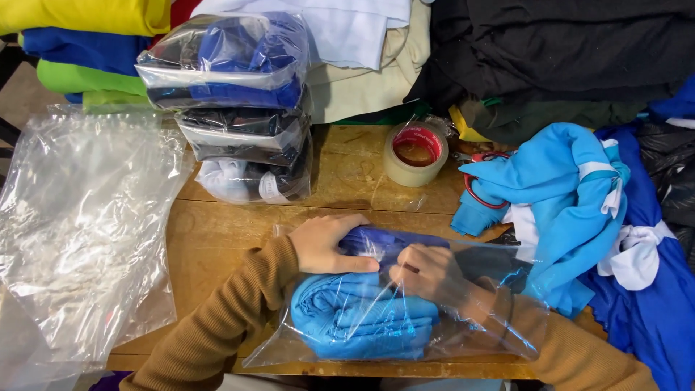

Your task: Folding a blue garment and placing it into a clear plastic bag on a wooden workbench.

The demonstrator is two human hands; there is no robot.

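Plastic bag [463, 318] is risking a tear: right hand [433, 276] is pushing inside, gripping blue garment [358, 318]; left hand [327, 242] is pressing flat, fingers together.

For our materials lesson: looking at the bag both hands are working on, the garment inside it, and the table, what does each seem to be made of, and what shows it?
Bag: thin clear plastic film, probably; glossy, see-through, creased with glare.
Folded light-blue garment: soft knit fabric, seemingly; matte, with rounded folds.
Table: wood, likely varnished; brown grain and plank seams show.
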